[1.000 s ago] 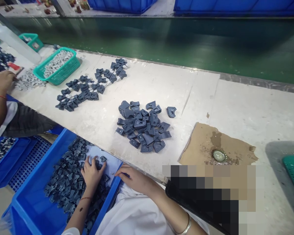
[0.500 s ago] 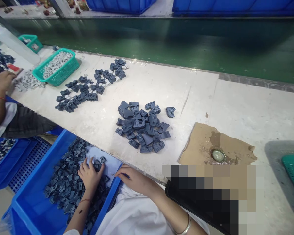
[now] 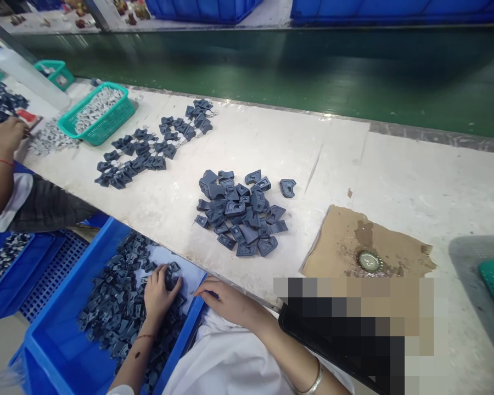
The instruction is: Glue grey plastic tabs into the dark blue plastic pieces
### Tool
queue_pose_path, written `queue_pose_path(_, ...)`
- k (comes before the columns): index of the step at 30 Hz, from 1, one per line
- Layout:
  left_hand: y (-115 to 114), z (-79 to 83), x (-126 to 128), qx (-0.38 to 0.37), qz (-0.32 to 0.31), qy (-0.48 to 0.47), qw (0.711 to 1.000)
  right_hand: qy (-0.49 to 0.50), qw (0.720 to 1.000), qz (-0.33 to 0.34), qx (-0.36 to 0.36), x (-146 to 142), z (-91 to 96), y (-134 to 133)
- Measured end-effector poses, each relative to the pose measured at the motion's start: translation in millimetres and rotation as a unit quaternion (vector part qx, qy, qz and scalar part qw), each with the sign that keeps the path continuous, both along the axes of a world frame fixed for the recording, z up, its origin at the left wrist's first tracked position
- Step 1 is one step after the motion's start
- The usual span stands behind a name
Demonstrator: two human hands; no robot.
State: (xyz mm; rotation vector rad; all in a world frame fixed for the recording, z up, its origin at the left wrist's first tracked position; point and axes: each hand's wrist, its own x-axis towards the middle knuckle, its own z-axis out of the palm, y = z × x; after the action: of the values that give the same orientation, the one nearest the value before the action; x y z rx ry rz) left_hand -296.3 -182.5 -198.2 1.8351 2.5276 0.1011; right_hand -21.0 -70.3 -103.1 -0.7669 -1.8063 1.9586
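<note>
1. My left hand (image 3: 158,296) is at the lower left of the frame, inside the blue crate (image 3: 57,351). Its fingers (image 3: 167,274) are curled down on the dark plastic parts (image 3: 115,312) that lie there, clenching a few of them against the white sheet (image 3: 189,277) in the crate.
2. My right hand (image 3: 226,299) lies flat on the near edge of the table (image 3: 395,181), just right of the crate corner. Its fingers (image 3: 203,286) are stretched and released, and they hold nothing.
3. On my right wrist, at the bottom of the frame, there is a silver bangle (image 3: 313,381). My lap is covered by white cloth (image 3: 226,362).
4. In the middle of the frame, a loose pile of the same dark parts (image 3: 241,211) lies on the table, well apart from both hands. One single part (image 3: 287,187) lies just beside it, to the right.
5. Higher and more to the left, a long row of dark parts with metal pieces (image 3: 152,145) stretches across the table.
6. At the upper left stands a green basket (image 3: 96,112) with small light pieces.
7. At the lower right lies a piece of brown cardboard (image 3: 366,241) with a round metal cap (image 3: 367,260) on it.
8. At the left edge, a hand of another person (image 3: 6,134) rests on the table.
9. A green conveyor belt (image 3: 313,71) runs behind the table, across the upper part of the frame.
</note>
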Motion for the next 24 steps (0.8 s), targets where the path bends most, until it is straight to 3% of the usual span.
queue_pose_path(4,1,3.3,-10,-0.021,-0.073,-0.037,0.996,0.001,1.000,-0.002,0.000,1,1.3,0)
queue_pose_path(11,3,7.0,-22,-0.049,-0.100,-0.046,0.993,-0.002,1.000,-0.009,0.010,1,-0.3,0)
queue_pose_path(24,9,6.4,0,-0.041,0.000,0.016,0.999,-0.001,1.000,-0.006,0.020,-1,-2.7,0)
